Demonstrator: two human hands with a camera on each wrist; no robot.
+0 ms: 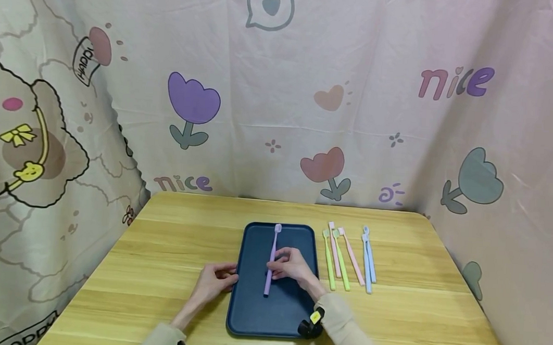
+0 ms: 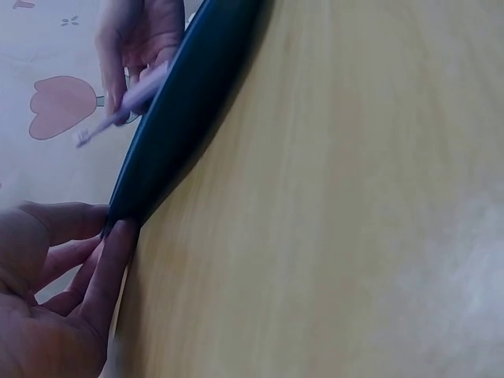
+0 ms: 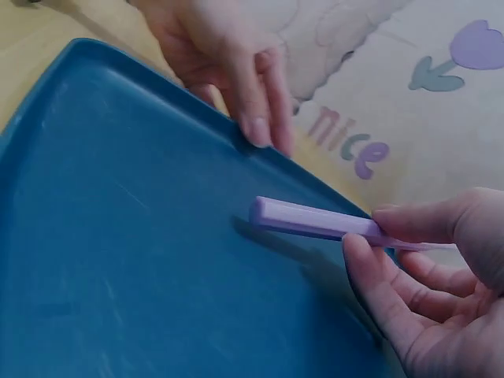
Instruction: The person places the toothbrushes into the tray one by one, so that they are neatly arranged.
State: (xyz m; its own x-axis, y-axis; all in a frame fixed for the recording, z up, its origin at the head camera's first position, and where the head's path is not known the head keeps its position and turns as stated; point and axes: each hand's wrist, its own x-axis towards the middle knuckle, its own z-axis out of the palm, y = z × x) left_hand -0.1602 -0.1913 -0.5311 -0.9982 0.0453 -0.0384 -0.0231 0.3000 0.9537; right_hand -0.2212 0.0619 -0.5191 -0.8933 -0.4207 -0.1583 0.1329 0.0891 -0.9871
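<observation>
Head view showed the right hand (image 1: 294,268) pinching the purple toothbrush (image 1: 268,285) above the navy tray (image 1: 261,318), its long axis nearly lengthwise; the left hand (image 1: 215,281) pinched the tray's left rim.

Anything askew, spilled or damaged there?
No spill or damage shows. Mildly untidy: right of the tray, green toothbrushes and pink toothbrushes lie intermixed at uneven angles, while blue toothbrushes sit together.

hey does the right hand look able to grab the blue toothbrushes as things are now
Probably not yet: the right hand holds the purple toothbrush over the tray. Otherwise the way looks free, as the blue toothbrushes lie in the open on the table, to the tray's right.
</observation>
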